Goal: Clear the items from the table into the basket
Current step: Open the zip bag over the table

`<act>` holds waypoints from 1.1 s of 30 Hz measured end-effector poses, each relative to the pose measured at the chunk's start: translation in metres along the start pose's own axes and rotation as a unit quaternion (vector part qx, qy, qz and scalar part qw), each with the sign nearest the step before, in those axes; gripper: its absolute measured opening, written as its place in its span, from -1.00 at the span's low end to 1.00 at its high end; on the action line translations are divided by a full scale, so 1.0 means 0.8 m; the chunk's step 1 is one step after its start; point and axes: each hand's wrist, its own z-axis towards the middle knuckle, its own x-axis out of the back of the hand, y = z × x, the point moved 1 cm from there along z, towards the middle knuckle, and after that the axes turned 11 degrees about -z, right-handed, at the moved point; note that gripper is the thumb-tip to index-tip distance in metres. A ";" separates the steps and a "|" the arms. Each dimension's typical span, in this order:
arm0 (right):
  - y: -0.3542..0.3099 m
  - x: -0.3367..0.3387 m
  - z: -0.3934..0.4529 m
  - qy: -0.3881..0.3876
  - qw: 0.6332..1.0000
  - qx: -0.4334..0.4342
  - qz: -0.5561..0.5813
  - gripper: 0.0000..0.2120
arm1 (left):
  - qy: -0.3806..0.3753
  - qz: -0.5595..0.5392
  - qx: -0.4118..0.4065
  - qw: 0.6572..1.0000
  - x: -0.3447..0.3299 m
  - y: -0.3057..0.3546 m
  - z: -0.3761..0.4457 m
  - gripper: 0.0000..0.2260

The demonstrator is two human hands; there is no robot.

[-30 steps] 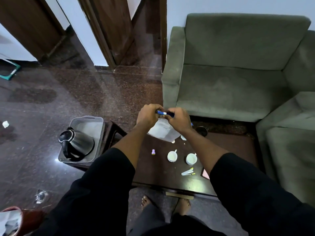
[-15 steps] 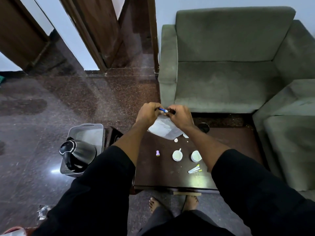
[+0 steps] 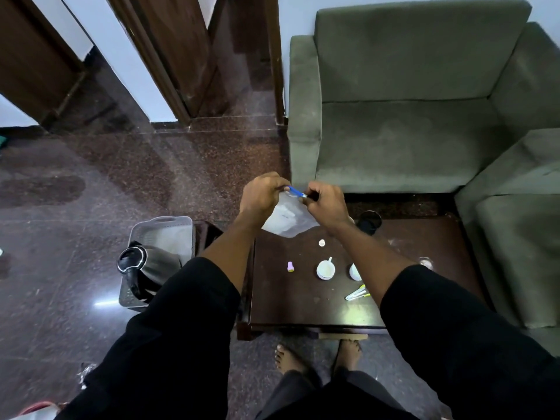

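A second white cup (image 3: 354, 271) on the table (image 3: 424, 237) was half hidden behind the right forearm, and what the clear plastic bag (image 3: 286, 219) held was too blurred to tell. The left hand (image 3: 262, 197) and right hand (image 3: 325, 204) were both curled shut, pinching the bag's blue-edged top between them; the bag hung toward 6 o'clock from the fingertips, above the table's far edge. The grey basket (image 3: 165, 230), kettle (image 3: 142, 268) inside, sat at 9 o'clock from the table.
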 end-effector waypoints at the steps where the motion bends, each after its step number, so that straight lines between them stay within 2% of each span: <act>1: 0.006 0.001 -0.003 -0.003 1.000 -0.013 -0.001 -0.91 | 0.025 -0.016 0.017 0.999 0.004 -0.004 -0.002 -0.79; 7: 0.042 0.001 -0.032 -0.034 0.995 -0.091 -0.027 -0.89 | 0.085 -0.071 0.071 0.991 0.028 -0.019 -0.014 -0.86; 11: 0.042 -0.001 -0.041 -0.054 0.994 -0.097 -0.019 -0.89 | 0.079 -0.098 0.081 0.989 0.028 -0.019 -0.018 -0.89; 14: 0.029 0.005 -0.046 -0.023 0.998 -0.063 0.018 -0.67 | 0.053 -0.110 0.071 0.990 0.029 -0.016 -0.017 -0.88; 17: 0.017 0.008 -0.039 -0.031 0.997 -0.054 0.035 -0.54 | 0.031 -0.109 0.060 0.992 0.025 -0.005 -0.016 -0.86; 22: 0.005 0.015 -0.037 -0.069 0.997 -0.039 -0.021 -0.73 | 0.006 -0.120 0.036 0.992 0.009 0.016 -0.013 -0.87; 26: 0.002 0.020 -0.047 -0.064 0.996 -0.038 -0.041 -0.71 | -0.018 -0.143 0.033 0.989 -0.002 0.025 -0.010 -0.86; 30: 0.001 0.029 -0.050 -0.043 0.996 -0.051 -0.064 -0.66 | -0.024 -0.195 0.067 0.978 -0.016 0.030 -0.012 -0.70; 32: 0.002 0.034 -0.048 -0.041 0.995 -0.057 -0.067 -0.73 | -0.015 -0.221 0.122 0.967 -0.023 0.033 -0.013 -0.48; 33: 0.002 0.036 -0.047 -0.041 0.995 -0.061 -0.068 -0.75 | -0.018 -0.223 0.162 0.961 -0.027 0.034 -0.014 -0.30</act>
